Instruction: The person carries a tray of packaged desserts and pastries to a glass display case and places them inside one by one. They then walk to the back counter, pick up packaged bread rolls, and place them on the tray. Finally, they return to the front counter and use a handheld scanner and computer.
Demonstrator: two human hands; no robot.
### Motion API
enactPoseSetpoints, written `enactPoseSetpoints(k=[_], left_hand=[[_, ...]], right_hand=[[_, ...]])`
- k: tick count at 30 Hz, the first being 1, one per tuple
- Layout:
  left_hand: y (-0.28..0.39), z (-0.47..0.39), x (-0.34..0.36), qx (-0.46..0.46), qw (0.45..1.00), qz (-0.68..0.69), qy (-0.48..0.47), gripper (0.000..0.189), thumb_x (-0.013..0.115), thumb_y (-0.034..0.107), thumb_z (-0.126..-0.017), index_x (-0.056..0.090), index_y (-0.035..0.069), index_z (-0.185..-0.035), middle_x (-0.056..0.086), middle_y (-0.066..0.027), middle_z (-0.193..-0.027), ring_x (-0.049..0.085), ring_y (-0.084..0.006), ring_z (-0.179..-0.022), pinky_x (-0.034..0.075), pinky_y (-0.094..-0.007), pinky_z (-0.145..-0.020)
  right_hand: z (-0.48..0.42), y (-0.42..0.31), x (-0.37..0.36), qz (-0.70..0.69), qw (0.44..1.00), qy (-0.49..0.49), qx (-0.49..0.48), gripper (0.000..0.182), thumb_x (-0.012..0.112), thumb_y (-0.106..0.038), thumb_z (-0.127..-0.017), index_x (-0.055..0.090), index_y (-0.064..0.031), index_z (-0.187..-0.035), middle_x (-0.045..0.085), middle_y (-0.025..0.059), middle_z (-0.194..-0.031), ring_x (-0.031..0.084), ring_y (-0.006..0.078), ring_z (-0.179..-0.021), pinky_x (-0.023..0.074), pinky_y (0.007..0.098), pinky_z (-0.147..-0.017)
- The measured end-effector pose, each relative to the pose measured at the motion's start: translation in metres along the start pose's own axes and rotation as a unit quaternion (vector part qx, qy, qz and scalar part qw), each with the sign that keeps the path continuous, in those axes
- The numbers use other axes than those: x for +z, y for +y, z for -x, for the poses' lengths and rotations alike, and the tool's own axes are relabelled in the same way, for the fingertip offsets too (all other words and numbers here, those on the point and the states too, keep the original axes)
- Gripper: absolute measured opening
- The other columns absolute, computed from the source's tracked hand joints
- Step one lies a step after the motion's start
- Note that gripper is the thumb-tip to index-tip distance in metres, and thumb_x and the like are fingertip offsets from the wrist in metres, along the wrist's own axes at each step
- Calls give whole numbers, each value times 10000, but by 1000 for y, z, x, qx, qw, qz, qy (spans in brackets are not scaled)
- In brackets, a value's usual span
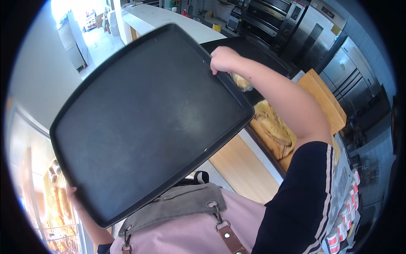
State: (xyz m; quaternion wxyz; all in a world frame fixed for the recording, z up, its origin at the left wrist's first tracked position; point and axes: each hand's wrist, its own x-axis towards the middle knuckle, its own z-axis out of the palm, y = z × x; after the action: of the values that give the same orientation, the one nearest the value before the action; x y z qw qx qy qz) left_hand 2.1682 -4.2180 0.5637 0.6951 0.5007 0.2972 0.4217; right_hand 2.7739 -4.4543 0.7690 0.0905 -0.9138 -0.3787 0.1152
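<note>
A large black baking tray [139,120] is held up in front of my chest, tilted, and nothing lies on it. My right hand [224,60] grips its upper right rim, with the thumb over the edge. At the lower left edge my left hand [72,194] holds the opposite rim; most of its fingers are hidden behind the tray. Just beyond my right hand lies another black tray [253,52] on the counter. A wrapped bread roll [241,82] shows partly under my right forearm.
Right of me, a filled flat bread [274,130] sits on a dark tray, near a tall bread block [322,98]. A lit case with pastries [57,193] stands at left. Behind the white counter [158,16] are a deck oven [269,19] and a steel refrigerator [352,73].
</note>
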Motion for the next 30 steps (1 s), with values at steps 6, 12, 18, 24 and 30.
enactPoseSetpoints(k=[6, 12, 18, 24, 30], left_hand=[[10, -42, 2, 9, 997, -68, 35, 584, 463, 158, -682, 478, -30, -1234, 560, -112, -1089, 522, -229, -1009, 412, -310, -911], [34, -86, 8, -9, 992, -116, 51, 571, 459, 155, -678, 485, -32, -1216, 559, -111, -1085, 521, -228, -1006, 410, -309, -911], [31, -121, 9, -30, 990, -131, 31, 559, 454, 152, -673, 491, -34, -1199, 559, -111, -1081, 519, -228, -1003, 408, -308, -912], [24, -149, 13, -45, 990, -133, 2, 547, 449, 149, -669, 498, -36, -1181, 559, -111, -1077, 517, -227, -1000, 406, -307, -912], [23, -161, 10, -60, 988, -142, -10, 535, 444, 146, -665, 504, -38, -1163, 558, -111, -1073, 515, -226, -997, 404, -306, -912]], right_hand=[[-85, 33, 31, -7, 999, -43, 9, 246, 726, -146, -623, 668, 57, -749, 633, 186, -670, 616, 282, -543, 491, 379, -533], [-101, 45, 38, -81, 985, -136, 65, 145, 656, -106, -685, 644, -3, -786, 623, 137, -708, 609, 258, -578, 488, 369, -582], [-135, 68, 39, 34, 950, 63, -303, 480, 700, -40, -653, 525, -100, -1097, 481, 110, -1249, 470, 295, -1160, 415, 409, -944], [-169, 74, 42, 151, 948, -101, -261, 789, 830, -150, -566, 462, -151, -1265, 462, 101, -1290, 385, 314, -1252, 381, 459, -961], [-152, 69, 31, 277, 928, -49, -245, 817, 860, -235, -492, 505, -174, -1225, 520, 73, -1178, 434, 281, -1157, 330, 422, -959]])
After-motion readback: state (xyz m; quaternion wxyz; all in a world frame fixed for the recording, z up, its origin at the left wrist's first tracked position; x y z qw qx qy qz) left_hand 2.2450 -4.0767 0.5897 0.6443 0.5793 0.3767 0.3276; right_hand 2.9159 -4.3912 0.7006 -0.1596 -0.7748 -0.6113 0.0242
